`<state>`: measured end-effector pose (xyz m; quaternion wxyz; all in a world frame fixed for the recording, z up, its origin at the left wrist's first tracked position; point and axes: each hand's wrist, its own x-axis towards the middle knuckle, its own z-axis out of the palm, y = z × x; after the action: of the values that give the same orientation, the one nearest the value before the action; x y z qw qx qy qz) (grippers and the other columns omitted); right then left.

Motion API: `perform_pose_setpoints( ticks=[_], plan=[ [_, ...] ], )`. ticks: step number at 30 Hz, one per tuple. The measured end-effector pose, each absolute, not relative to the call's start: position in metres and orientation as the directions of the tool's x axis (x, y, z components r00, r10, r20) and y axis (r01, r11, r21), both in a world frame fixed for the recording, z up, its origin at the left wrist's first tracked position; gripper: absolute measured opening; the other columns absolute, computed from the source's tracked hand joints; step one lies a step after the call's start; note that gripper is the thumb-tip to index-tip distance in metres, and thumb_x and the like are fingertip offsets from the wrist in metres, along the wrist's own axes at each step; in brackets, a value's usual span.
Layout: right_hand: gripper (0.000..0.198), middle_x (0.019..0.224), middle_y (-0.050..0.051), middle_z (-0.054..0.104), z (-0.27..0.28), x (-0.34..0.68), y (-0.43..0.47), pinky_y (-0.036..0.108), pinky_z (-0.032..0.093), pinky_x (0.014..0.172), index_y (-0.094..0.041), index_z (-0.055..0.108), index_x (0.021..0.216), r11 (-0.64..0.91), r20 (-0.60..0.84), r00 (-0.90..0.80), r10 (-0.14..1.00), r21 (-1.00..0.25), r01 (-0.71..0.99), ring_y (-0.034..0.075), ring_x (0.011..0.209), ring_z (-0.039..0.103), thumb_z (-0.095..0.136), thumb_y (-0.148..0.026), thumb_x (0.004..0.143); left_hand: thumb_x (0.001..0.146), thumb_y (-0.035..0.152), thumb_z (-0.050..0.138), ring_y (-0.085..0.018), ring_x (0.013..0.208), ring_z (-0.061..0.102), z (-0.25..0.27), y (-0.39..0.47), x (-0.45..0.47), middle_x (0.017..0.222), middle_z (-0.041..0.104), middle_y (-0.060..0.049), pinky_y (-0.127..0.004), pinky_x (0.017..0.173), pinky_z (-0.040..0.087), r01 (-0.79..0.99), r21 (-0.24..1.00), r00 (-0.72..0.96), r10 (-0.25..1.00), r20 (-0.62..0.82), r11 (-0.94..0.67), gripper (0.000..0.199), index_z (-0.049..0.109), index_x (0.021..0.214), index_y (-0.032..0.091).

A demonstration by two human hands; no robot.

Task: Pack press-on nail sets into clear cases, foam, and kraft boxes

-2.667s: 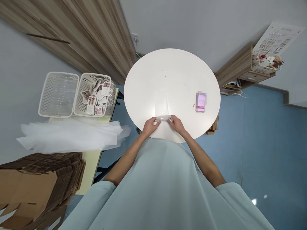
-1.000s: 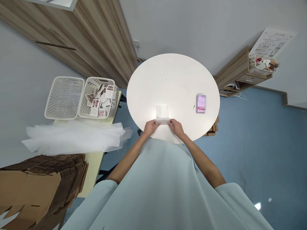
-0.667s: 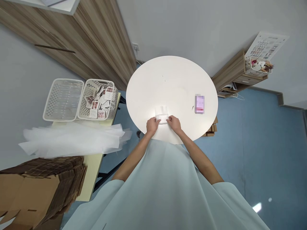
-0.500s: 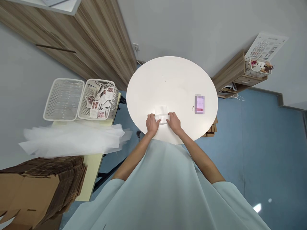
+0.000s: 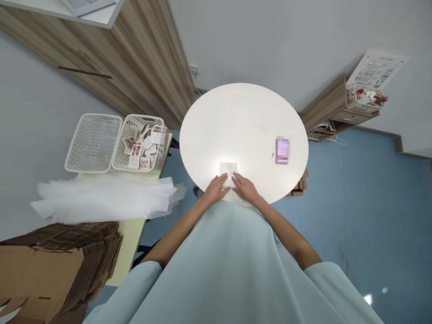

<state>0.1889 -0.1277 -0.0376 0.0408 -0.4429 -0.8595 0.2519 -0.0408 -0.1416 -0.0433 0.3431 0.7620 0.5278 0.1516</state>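
Observation:
Close to the front edge of the round white table (image 5: pixel 243 121) lies a pale, semi-transparent sheet or sleeve (image 5: pixel 228 168), its lower part between my hands. My left hand (image 5: pixel 214 189) rests on its left side, fingers stretched out and thumb apart. Opposite it, my right hand (image 5: pixel 248 189) lies on the right side with extended fingers. The fingertips of both hands touch the white piece near its middle. Glare and the hands hide its exact shape and whatever may be inside it. A phone-like object with a blurred pink screen (image 5: pixel 282 150) lies farther right on the table.
To the left, a side table (image 5: pixel 130 234) carries an open white basket of small printed packets (image 5: pixel 140 144), another basket of clear plastic pieces (image 5: pixel 94 144), a pile of white translucent sheets (image 5: pixel 104 198) and stacked flat cardboard (image 5: pixel 60 270). A wooden cabinet (image 5: pixel 145 58) stands behind.
Both hands have shifted toward my body. Earlier they held the ends of a raised white fold or bundle; now their fingers are extended over a flatter white piece.

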Motion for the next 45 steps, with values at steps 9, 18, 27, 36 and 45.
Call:
perform_pose_setpoints(
  ticks=[9, 18, 27, 36, 45],
  plan=[
    [0.05, 0.166, 0.014, 0.049, -0.027, 0.196, -0.118, 0.047, 0.051, 0.115, -0.022, 0.053, 0.155, 0.407, -0.197, -0.585, 0.787, -0.547, 0.731, 0.031, 0.144, 0.058, 0.05, -0.044, 0.111, 0.085, 0.062, 0.078, -0.031, 0.142, 0.059, -0.035, -0.13, -0.048, 0.151, 0.065, -0.009, -0.046, 0.124, 0.04, 0.664, 0.74, 0.204, 0.926, -0.316, 0.106, 0.068, 0.068, 0.142, 0.025],
    [0.034, 0.125, 0.01, 0.073, -0.017, 0.168, -0.08, 0.032, 0.055, 0.086, -0.019, 0.062, 0.137, 0.045, -0.321, -0.266, 0.909, -0.557, 0.829, 0.022, 0.102, 0.071, 0.047, -0.035, 0.112, 0.093, 0.052, 0.069, -0.024, 0.083, 0.07, -0.034, -0.093, -0.038, 0.09, 0.08, -0.007, -0.031, 0.073, 0.049, 0.612, 0.672, -0.096, 0.882, -0.461, 0.417, 0.036, 0.079, 0.093, 0.018],
    [0.06, 0.164, 0.017, 0.047, -0.017, 0.159, -0.052, 0.04, 0.05, 0.109, -0.019, 0.039, 0.164, 0.195, -0.259, -0.332, 0.907, -0.44, 0.876, 0.028, 0.145, 0.05, 0.052, -0.023, 0.105, 0.094, 0.048, 0.07, -0.025, 0.087, 0.067, -0.033, -0.08, -0.023, 0.094, 0.076, -0.008, -0.033, 0.075, 0.045, 0.717, 0.524, -0.245, 0.87, -0.427, 0.459, 0.029, 0.065, 0.085, 0.022],
    [0.049, 0.147, 0.018, 0.062, -0.004, 0.153, -0.057, 0.048, 0.028, 0.126, -0.016, 0.056, 0.155, 0.468, -0.3, -0.538, 0.788, -0.276, 0.839, 0.032, 0.149, 0.043, 0.053, -0.026, 0.106, 0.094, 0.051, 0.072, -0.027, 0.109, 0.068, -0.034, -0.103, -0.035, 0.123, 0.071, -0.012, -0.037, 0.094, 0.05, 0.608, 0.59, -0.379, 0.847, -0.373, 0.532, 0.04, 0.06, 0.117, 0.02],
    [0.046, 0.134, 0.019, 0.067, 0.006, 0.112, -0.103, 0.04, 0.043, 0.105, -0.012, 0.055, 0.149, 0.369, -0.415, -0.505, 0.757, -0.365, 0.855, 0.032, 0.126, 0.055, 0.05, -0.033, 0.109, 0.089, 0.018, 0.069, -0.025, 0.108, 0.07, -0.044, -0.114, -0.055, 0.129, 0.068, -0.012, -0.038, 0.1, 0.052, 0.61, 0.647, -0.309, 0.889, -0.336, 0.457, 0.036, 0.062, 0.125, 0.02]
  ],
)
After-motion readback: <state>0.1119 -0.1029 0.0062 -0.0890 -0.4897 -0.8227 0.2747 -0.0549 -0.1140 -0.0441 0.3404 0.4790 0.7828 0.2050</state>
